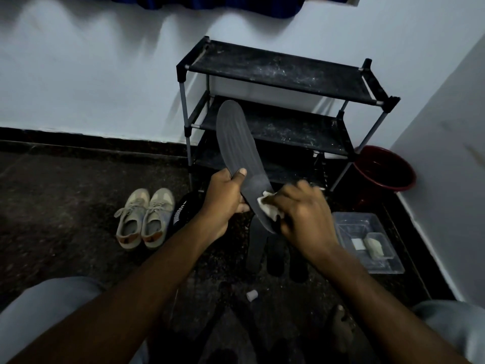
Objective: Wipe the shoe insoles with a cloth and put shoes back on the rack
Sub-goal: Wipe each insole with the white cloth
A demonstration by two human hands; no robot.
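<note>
Left hand [225,198] grips the dark insole [237,137] near its middle, thumb on the upper face. The insole is held in the air, toe end up, in front of the black 3-tier rack [275,69]. Right hand [304,214] clutches a pale cloth [267,206] pressed against the insole's heel end. 2 beige sneakers [144,219] stand side by side on the floor, left of the hands. Clear plastic tray [367,222] sits on the floor at right, red bucket [385,169] beside the rack.

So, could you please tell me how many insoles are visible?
4. One insole is held in the left hand; three more lie side by side on the floor below it: left, middle, right. Others may be hidden.
</note>
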